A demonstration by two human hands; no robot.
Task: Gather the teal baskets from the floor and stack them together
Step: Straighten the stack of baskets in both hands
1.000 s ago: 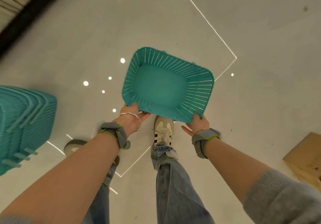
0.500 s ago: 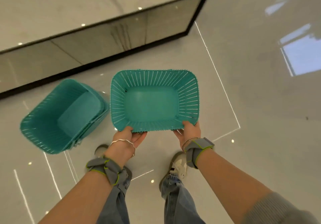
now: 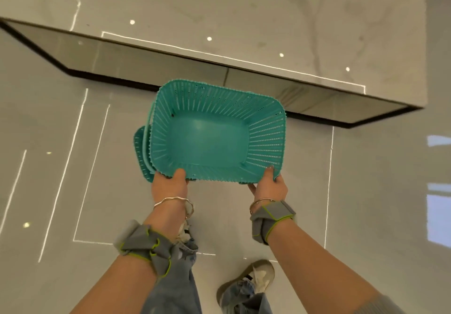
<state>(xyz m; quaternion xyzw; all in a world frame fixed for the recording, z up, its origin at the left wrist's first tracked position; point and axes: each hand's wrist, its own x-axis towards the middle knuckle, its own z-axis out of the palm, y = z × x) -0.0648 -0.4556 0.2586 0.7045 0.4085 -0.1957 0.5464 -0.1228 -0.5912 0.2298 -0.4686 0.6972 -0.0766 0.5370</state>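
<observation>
I hold a teal slatted basket in front of me, its open side facing me. My left hand grips the near rim at the left, and my right hand grips the near rim at the right. Directly below and behind the held basket, the stack of teal baskets on the floor shows only as a sliver of rims at the left; the rest is hidden.
A long marble-topped counter with a dark mirrored base runs across the far side. The glossy grey floor reflects ceiling lights. My legs and one shoe are below my arms.
The view has swung left and the held basket has moved over the stack, which was lying apart at the left half a second ago and is now mostly covered.
</observation>
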